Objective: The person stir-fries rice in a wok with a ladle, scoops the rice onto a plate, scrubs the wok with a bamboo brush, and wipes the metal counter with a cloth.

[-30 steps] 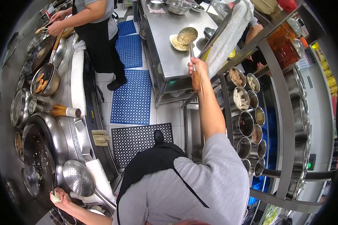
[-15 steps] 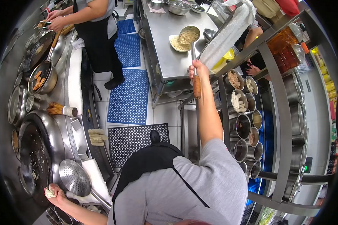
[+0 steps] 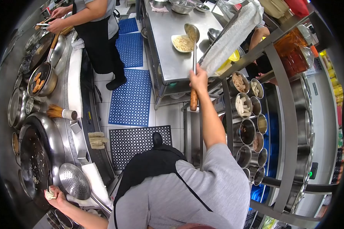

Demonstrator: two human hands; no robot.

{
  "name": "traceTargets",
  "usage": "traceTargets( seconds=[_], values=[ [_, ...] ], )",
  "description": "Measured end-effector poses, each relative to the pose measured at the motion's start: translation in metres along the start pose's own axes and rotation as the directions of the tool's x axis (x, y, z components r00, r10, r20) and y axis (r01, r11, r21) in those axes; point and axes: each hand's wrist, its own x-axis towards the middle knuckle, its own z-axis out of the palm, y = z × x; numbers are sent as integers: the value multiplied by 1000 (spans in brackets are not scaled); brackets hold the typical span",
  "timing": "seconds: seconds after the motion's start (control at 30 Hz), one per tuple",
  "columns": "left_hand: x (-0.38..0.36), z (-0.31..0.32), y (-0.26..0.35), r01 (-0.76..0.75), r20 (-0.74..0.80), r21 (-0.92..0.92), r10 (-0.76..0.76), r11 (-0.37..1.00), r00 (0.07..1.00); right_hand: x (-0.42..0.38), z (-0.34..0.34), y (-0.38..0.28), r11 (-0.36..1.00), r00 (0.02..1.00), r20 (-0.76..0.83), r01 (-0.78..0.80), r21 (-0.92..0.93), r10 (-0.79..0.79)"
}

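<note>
My right hand (image 3: 198,81) grips the wooden handle of a long ladle (image 3: 192,32), arm stretched out over the steel table (image 3: 168,45). The ladle's bowl is tipped, its rim over the right side of a white dish (image 3: 175,43). In that dish lies a mound of fried rice (image 3: 184,44). My left hand (image 3: 56,197) is closed around a pale folded cloth (image 3: 49,194) at the near edge of a dark wok (image 3: 32,160). The wok's handle is mostly hidden by the hand. Food scraps stick to the wok's inside.
A perforated strainer (image 3: 74,181) lies beside the wok, with a bamboo brush (image 3: 57,112) farther along. A co-worker (image 3: 95,42) stands at the stove ahead. Steel ingredient pots (image 3: 244,106) fill the right-hand shelf. A towel-draped bar (image 3: 233,38) flanks the table. Mats (image 3: 130,97) cover the floor.
The ladle has tilted and its bowl shifted up from the dish; the rice that filled it now lies in the dish. My right hand moved slightly toward me. My left hand stays put.
</note>
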Motion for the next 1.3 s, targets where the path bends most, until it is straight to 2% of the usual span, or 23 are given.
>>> traceTargets(
  seconds=[0.03,0.07,0.1,0.2,0.33,0.4,0.47,0.5,0.53,0.57,0.67,0.73,0.8,0.87,0.93,1.0,1.07,1.13,1.2,1.23,1.3],
  values=[
    [-2,3,-2,-14,-12,10,14,1000,1000,0,9,16,969,986,-56,145,-200,-159],
    [-2,3,-3,-16,-15,10,16,1000,1000,-1,18,30,878,944,-77,267,-397,-322],
    [-2,3,-3,-19,-19,10,19,1000,1000,-11,21,27,878,970,-37,202,-435,-242],
    [-3,5,-4,-19,-47,17,19,1000,999,-18,30,29,810,990,33,131,-571,-137],
    [-5,6,-3,-37,-65,50,41,998,997,-16,25,28,832,978,27,190,-521,-206],
    [-5,4,-2,-29,-76,71,34,997,997,-6,23,38,863,924,-83,313,-397,-373],
    [-6,1,-1,-26,-93,85,34,996,995,1,24,45,952,946,-107,305,-28,-306],
    [-6,0,-2,-26,-105,89,35,996,994,-3,20,33,945,984,-24,179,275,-179],
    [-6,-2,-3,-25,-118,92,36,995,992,-7,16,20,842,993,94,15,540,-77],
    [-5,-4,-3,-7,-130,76,17,997,991,-12,12,7,780,981,187,-77,621,-52],
    [-5,-7,-9,11,-160,59,-1,998,987,-29,13,7,581,823,566,-437,687,-50],
    [-9,-2,-19,-21,-174,90,37,996,984,-55,23,-5,514,709,703,-581,631,-61],
    [-5,-4,-22,-20,-173,108,39,994,984,-79,42,-3,559,536,842,-679,476,-66],
    [3,-17,-19,-46,-145,104,61,993,988,-101,66,-14,580,315,944,-753,311,-97],
    [-1,-2,-34,-58,-197,46,66,997,978,-118,95,-44,653,114,982,-735,184,-148],
    [2,4,-45,-87,-236,38,93,996,967,-136,140,-80,754,-12,965,-628,195,-260],
    [8,1,-51,-141,-229,72,153,987,961,-151,179,-138,832,-159,902,-475,287,-402],
    [14,-4,-59,-145,-210,36,149,989,966,-173,217,-212,781,-157,783,-324,534,-601],
    [20,-6,-69,-165,-221,-20,157,986,962,-202,250,-279,610,-106,611,-310,729,-785],
    [16,9,-82,-172,-178,-7,168,985,969,-210,249,-301,670,-161,680,-435,602,-716],
    [10,28,-102,-230,-260,-35,214,972,942,-234,272,-315,770,-308,753,-508,386,-581]
  ],
)
